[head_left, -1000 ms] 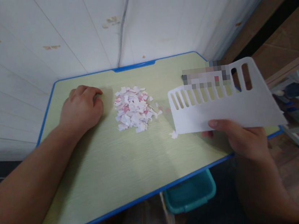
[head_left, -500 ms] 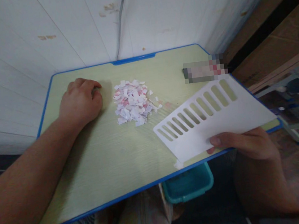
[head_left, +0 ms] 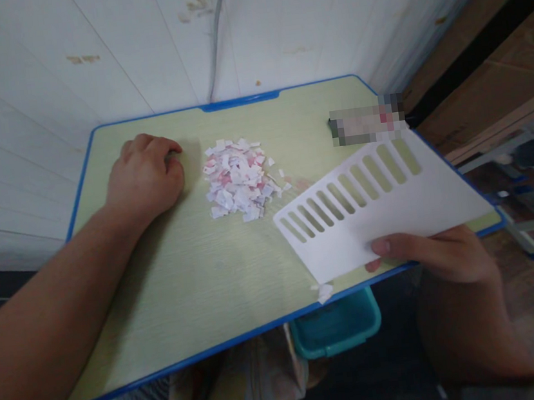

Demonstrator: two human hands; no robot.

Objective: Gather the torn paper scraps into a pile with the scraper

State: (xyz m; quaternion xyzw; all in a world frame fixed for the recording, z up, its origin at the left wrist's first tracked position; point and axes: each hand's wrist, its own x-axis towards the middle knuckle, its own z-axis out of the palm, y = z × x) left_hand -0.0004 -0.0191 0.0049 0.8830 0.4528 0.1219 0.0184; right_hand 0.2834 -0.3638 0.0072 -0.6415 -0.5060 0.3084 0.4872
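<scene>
My left hand (head_left: 145, 176) rests on the left of the table, fingers loosely curled, with a gap between thumb and forefinger and nothing visible in it. Just right of it lies a heap of torn paper scraps (head_left: 238, 181), white with some pink. My right hand (head_left: 430, 258) grips the near edge of a white slotted board (head_left: 350, 242), thumb on top. The board is tilted over the right side of the table, its row of cut-out slots along the far edge. By its near corner, a few paper scraps (head_left: 325, 293) sit at the table's front edge.
The blue-edged table (head_left: 177, 302) stands against a white panelled wall (head_left: 119, 23). Below its front edge is a teal basin (head_left: 336, 328). A blurred-out object (head_left: 360, 125) lies at the back right. Brown cartons (head_left: 498, 61) stand to the right.
The white board's near corner has shifted slightly away from the front edge, and the scraps beside it now show more fully. My left hand and the heap stay put.
</scene>
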